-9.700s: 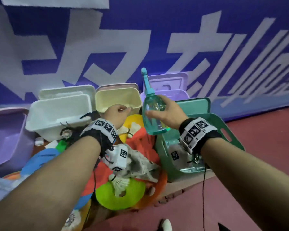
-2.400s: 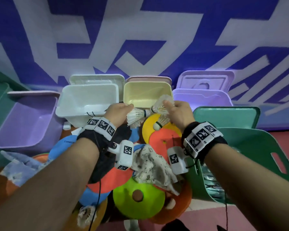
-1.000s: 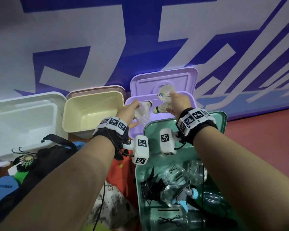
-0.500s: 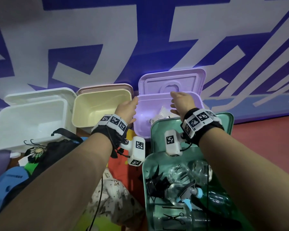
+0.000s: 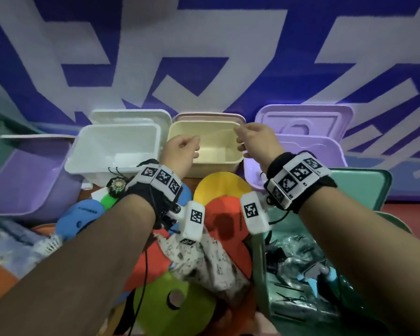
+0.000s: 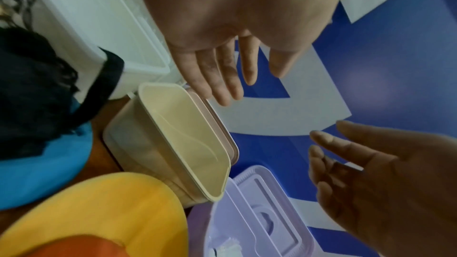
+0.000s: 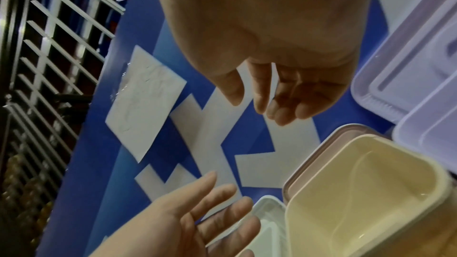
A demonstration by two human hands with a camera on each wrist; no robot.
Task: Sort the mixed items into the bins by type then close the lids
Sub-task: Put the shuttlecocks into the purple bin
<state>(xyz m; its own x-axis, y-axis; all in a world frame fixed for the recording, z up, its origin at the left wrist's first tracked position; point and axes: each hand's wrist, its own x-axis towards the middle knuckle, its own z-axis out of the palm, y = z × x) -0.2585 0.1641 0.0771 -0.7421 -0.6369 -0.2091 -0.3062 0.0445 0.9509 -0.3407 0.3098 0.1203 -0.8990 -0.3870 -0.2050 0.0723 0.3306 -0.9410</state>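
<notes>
Both hands hang in the air above the pale yellow plastic bin point(image 5: 205, 151), and neither holds anything. The left hand point(image 5: 180, 155) has its fingers point(image 6: 217, 77) stretched out and slightly apart in the left wrist view, palm toward the bins. The right hand point(image 5: 257, 141) has its fingers point(image 7: 284, 105) loosely bent and spread, also empty.

The yellow bin stands open with its pinkish lid point(image 5: 209, 116) tilted up behind it. To its left is an open white plastic bin point(image 5: 114, 151) with a white lid point(image 5: 129, 116) raised at the back, and further left a large lilac bin point(image 5: 29, 180). To the right of the yellow bin is a smaller lilac bin point(image 5: 308, 151) with its lid point(image 5: 303, 120) propped upright against the blue and white wall point(image 5: 204, 44); something white shows inside it in the left wrist view, too blurred to name.

At the lower right, a green plastic bin point(image 5: 260, 263) holds clear plastic bottles point(image 5: 298, 260) and dark scissors point(image 5: 289, 298).

The unsorted heap lies between the arms: a yellow flat disc point(image 5: 222, 186), an orange disc point(image 5: 224, 221), a lime-green disc with a centre hole point(image 5: 175, 304), a patterned beige cloth point(image 5: 204, 263), a blue pouch point(image 5: 79, 215) and a black strap item point(image 6: 37, 89).
</notes>
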